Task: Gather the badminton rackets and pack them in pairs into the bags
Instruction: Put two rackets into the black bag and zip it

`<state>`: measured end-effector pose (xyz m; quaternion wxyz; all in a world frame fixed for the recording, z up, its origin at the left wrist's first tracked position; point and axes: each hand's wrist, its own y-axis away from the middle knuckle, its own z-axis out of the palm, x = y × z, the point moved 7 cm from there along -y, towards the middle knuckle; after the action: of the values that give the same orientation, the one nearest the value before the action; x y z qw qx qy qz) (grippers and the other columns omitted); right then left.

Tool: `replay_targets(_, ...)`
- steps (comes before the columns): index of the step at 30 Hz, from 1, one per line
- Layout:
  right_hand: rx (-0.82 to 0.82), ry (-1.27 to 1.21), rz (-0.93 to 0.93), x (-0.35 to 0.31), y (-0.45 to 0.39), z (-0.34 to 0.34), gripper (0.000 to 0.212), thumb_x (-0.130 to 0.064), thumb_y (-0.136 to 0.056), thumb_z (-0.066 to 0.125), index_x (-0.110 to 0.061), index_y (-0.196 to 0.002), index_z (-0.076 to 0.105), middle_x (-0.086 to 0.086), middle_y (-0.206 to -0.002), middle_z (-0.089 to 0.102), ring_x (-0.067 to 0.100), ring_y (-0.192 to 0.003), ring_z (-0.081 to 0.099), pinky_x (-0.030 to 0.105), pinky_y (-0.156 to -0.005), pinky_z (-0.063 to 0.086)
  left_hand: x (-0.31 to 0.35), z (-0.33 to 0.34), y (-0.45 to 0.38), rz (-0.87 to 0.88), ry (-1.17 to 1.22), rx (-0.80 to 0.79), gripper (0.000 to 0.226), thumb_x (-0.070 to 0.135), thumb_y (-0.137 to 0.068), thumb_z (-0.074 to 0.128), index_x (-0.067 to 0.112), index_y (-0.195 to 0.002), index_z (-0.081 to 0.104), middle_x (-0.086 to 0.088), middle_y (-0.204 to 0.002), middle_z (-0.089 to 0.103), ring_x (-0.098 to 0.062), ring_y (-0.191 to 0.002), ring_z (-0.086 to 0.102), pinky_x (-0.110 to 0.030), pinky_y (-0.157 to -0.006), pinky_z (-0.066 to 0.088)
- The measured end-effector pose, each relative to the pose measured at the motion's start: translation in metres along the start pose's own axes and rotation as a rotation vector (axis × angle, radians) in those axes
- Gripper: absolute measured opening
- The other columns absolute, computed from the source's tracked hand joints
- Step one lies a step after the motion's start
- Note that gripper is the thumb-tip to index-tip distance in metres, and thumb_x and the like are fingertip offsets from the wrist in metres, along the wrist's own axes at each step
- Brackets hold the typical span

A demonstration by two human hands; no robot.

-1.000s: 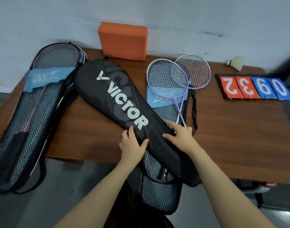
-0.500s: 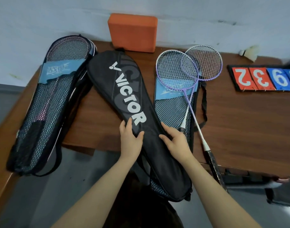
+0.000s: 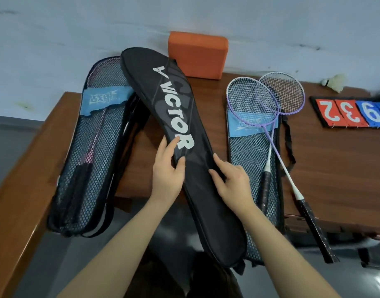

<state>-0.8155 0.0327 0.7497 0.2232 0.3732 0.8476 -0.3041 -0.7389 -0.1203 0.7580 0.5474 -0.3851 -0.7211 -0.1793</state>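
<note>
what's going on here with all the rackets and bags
A person is packing badminton rackets. Both hands hold the black Victor bag over the table: the left hand grips its left edge, the right hand its right edge. A mesh bag on the left already holds rackets. Two purple rackets lie on top of another mesh bag on the right, not yet packed.

the black victor bag [image 3: 180, 134] has swung leftward across the table [image 3: 335, 168]: its wide end, which lay clear on the wood before, now overlaps the left mesh bag [image 3: 92, 160] near the far left corner. it has come off the right mesh bag [image 3: 252, 155], uncovering the two purple rackets [image 3: 271, 134] down to their grips. the left hand [image 3: 167, 168] has shifted up onto the lettering, and the right hand [image 3: 232, 181] now grips the bag's right edge.
</note>
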Motion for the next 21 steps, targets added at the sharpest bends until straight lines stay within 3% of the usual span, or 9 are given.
replay_targets(3,0.012,0.006,0.018,-0.04,-0.013,0.029,0.04,-0.019,-0.083,0.06,-0.003,-0.12,0.06,0.002,-0.069,0.065,0.011,-0.059,0.052,0.021,-0.068,0.034,-0.014,-0.043,-0.025,0.023,0.0,-0.026,0.049,-0.001,-0.087,0.054,0.017,-0.132,0.048,0.007,-0.144,0.033,-0.003,-0.134,0.029,-0.032,-0.112,0.029)
replay_targets(8,0.066,-0.008,0.066,-0.1,-0.03,0.081,0.038,-0.017,-0.085,0.058,-0.003,-0.12,0.059,0.002,-0.067,0.066,0.012,-0.061,0.051,0.016,-0.069,0.032,-0.04,-0.109,-0.061,-0.03,-0.056,-0.125,0.051,0.005,-0.091,0.051,0.025,-0.137,0.041,-0.002,-0.152,0.026,-0.007,-0.138,0.019,-0.033,-0.114,0.024)
replay_targets(12,0.082,-0.035,0.108,-0.148,-0.045,0.133,0.039,-0.017,-0.086,0.058,-0.005,-0.123,0.057,0.003,-0.069,0.067,0.016,-0.056,0.056,0.029,-0.069,0.045,-0.068,-0.169,-0.093,-0.026,-0.08,-0.176,0.052,0.007,-0.091,0.051,0.029,-0.137,0.04,-0.003,-0.151,0.028,-0.01,-0.14,0.019,-0.033,-0.114,0.024)
replay_targets(16,0.059,-0.089,0.133,-0.186,-0.062,0.176,0.04,-0.018,-0.088,0.057,-0.007,-0.126,0.055,0.006,-0.082,0.071,0.023,-0.067,0.062,0.037,-0.071,0.05,-0.103,-0.216,-0.121,-0.059,-0.092,-0.201,0.051,0.008,-0.092,0.051,0.03,-0.136,0.041,0.001,-0.148,0.034,-0.01,-0.138,0.027,-0.034,-0.112,0.029)
replay_targets(18,0.021,-0.096,0.145,-0.2,-0.07,0.196,0.041,-0.018,-0.089,0.059,-0.009,-0.129,0.053,0.007,-0.094,0.072,0.022,-0.074,0.063,0.032,-0.077,0.046,-0.123,-0.234,-0.133,-0.104,-0.101,-0.209,0.051,0.009,-0.091,0.052,0.029,-0.137,0.04,0.002,-0.145,0.04,-0.012,-0.134,0.035,-0.039,-0.11,0.033)
replay_targets(21,-0.124,-0.121,0.225,-0.204,-0.077,0.225,0.049,-0.024,-0.089,0.058,-0.017,-0.136,0.046,0.001,-0.09,0.069,0.012,-0.07,0.058,0.022,-0.069,0.04,-0.154,-0.249,-0.141,-0.21,-0.184,-0.239,0.055,0.009,-0.091,0.054,0.02,-0.141,0.036,-0.001,-0.142,0.044,-0.015,-0.131,0.039,-0.037,-0.11,0.033)
